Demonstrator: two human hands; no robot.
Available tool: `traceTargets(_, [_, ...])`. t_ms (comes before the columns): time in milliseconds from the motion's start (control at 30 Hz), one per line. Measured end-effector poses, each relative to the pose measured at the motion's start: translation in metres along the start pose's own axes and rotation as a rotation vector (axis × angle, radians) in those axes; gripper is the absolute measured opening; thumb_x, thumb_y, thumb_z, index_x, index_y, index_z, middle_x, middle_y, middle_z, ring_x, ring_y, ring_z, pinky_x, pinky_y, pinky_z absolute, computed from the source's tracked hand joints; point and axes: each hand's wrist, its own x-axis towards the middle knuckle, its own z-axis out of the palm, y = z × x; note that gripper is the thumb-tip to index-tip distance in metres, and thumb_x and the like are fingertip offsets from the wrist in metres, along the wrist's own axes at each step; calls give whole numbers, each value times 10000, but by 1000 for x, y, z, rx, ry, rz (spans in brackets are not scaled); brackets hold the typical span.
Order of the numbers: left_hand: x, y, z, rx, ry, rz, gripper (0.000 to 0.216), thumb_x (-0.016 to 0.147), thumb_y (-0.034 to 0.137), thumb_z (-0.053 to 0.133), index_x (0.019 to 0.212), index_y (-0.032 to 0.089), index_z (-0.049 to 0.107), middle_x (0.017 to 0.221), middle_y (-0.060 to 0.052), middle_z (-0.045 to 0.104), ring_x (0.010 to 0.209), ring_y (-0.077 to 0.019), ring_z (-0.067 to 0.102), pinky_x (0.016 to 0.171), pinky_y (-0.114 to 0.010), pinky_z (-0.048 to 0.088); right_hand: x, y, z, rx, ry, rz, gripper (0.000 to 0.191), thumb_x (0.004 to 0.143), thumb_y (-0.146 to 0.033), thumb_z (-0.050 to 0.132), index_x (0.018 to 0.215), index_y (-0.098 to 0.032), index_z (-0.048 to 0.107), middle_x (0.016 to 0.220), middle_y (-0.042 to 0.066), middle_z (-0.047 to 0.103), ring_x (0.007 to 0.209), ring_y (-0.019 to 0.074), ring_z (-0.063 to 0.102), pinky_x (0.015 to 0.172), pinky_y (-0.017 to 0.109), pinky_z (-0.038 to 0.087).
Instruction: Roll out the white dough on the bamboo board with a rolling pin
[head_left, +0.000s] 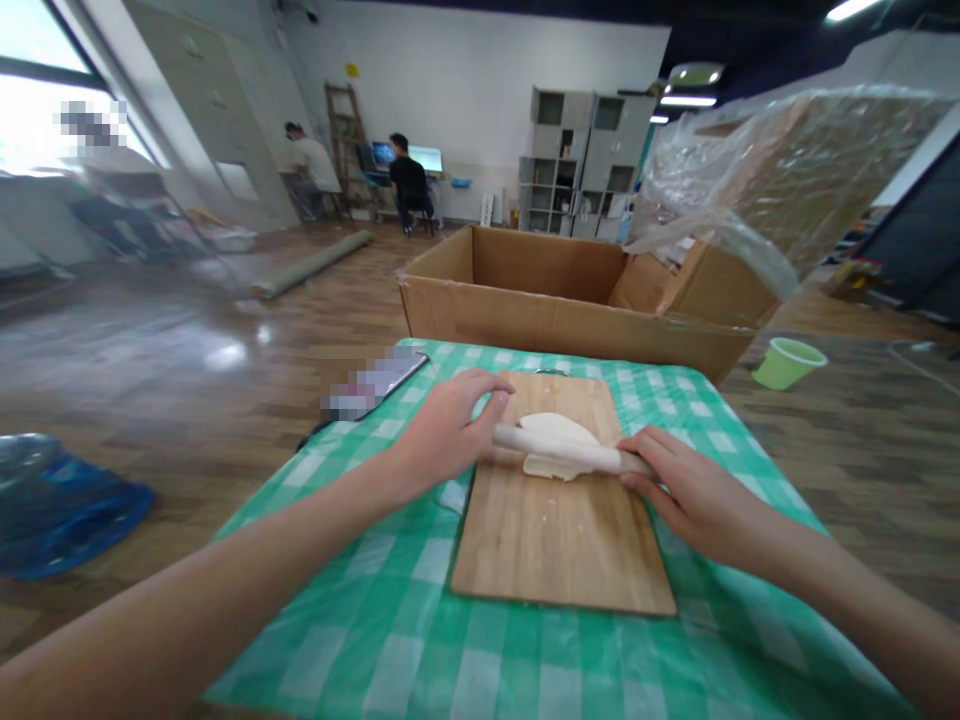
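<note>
A pale rolling pin (581,453) lies crosswise over a flat sheet of dough (556,428) on a wooden cutting board (562,550). My right hand (679,490) is closed around the pin's right end, thumb below and fingers above. At the other end, my left hand (450,425) hovers with its thumb and fingers apart, their tips raised above the pin. The pin's left tip meets the lower edge of this hand; whether the palm presses on it is hidden. Small dough crumbs dot the board.
Under the board is a green checked tablecloth (390,620). A phone (382,385) rests at its left edge. Beyond stands an open cardboard box (525,310) with plastic wrap (705,180). A green bucket (787,363) is right, a blue plastic bag (67,510) left. People sit farther back.
</note>
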Motion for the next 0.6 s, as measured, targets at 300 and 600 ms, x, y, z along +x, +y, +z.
traceTargets(300, [1, 19, 50, 237, -217, 121, 552, 1111, 464, 323, 1511, 118, 478, 1562, -179, 516, 1466, -302, 483, 1200, -478, 400, 39, -1, -1, -158, -20, -88, 353, 1046, -484, 514, 1191, -186, 635, 1193, 150, 663, 1082, 306, 644, 937, 521, 556])
traceTargets(600, [-8, 27, 49, 353, -281, 114, 605, 1124, 447, 240, 1546, 63, 443, 1602, -211, 488, 1491, -292, 475, 1249, -439, 345, 46, 13, 24, -221, 2, -58, 579, 1123, -449, 243, 1478, -130, 571, 1528, 153, 594, 1479, 325, 482, 1232, 552, 396])
